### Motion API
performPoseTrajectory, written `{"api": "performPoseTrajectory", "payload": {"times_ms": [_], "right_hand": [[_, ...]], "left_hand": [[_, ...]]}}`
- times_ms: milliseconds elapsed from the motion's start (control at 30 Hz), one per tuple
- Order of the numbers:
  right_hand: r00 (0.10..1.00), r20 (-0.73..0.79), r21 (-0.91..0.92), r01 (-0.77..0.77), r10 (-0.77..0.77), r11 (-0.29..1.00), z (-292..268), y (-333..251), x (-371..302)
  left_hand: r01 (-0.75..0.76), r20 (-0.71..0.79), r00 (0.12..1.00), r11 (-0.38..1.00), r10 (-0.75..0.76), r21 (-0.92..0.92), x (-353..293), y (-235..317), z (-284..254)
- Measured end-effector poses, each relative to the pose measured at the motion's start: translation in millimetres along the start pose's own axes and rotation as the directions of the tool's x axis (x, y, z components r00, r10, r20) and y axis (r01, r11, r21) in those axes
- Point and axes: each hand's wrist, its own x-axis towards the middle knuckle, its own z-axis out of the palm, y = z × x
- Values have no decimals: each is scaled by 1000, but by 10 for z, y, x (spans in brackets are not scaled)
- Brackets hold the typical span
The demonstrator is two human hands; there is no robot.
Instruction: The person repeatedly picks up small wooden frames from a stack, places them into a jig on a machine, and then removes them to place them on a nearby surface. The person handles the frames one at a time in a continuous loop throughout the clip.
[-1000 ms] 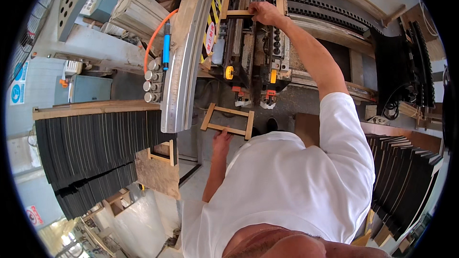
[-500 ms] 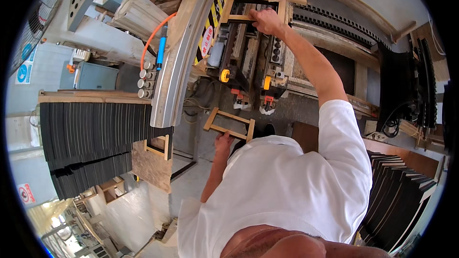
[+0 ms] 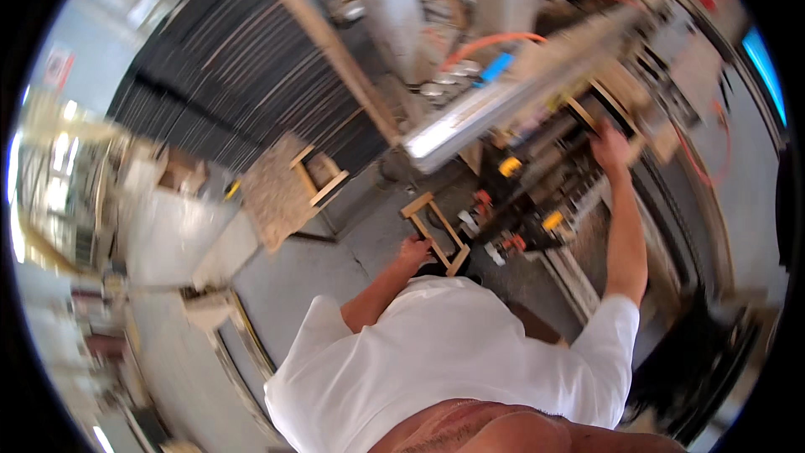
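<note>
My left hand [image 3: 413,250], low in front of my body, is closed on a small wooden frame [image 3: 450,227] made of pale bars with an open middle. Farther up on the right, my right arm is stretched out over a machine. There my right hand [image 3: 610,147] has its fingers round the near bar of a second wooden frame [image 3: 580,114] lying at the machine's far end. Motion blur softens these fingers. Yellow knobs [image 3: 510,167] and orange-red parts sit on the machine's near end, between the two hands.
A third wooden frame [image 3: 329,188] lies on a brown board [image 3: 272,200] at left. Behind it stands a big stack of dark panels [image 3: 251,67]. A long metal rail [image 3: 470,122] slants across above the machine. An orange hose [image 3: 486,44] and blue tool [image 3: 496,69] are beyond it.
My view has swung left, so the scene appears turned clockwise and blurred. My left hand still holds its frame, and my right hand stays at the frame on the machine.
</note>
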Motion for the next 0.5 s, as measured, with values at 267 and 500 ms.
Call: {"api": "performPoseTrajectory", "payload": {"times_ms": [267,500], "right_hand": [[1000,29,6,-1,1,1000,40,-64,-25],[997,-14,58,-74,75,996,172,-142,26]], "left_hand": [[-101,-188,979,990,81,-96,-131,-53,-498],[-310,-351,886,950,302,35,-192,105,-1809]]}}
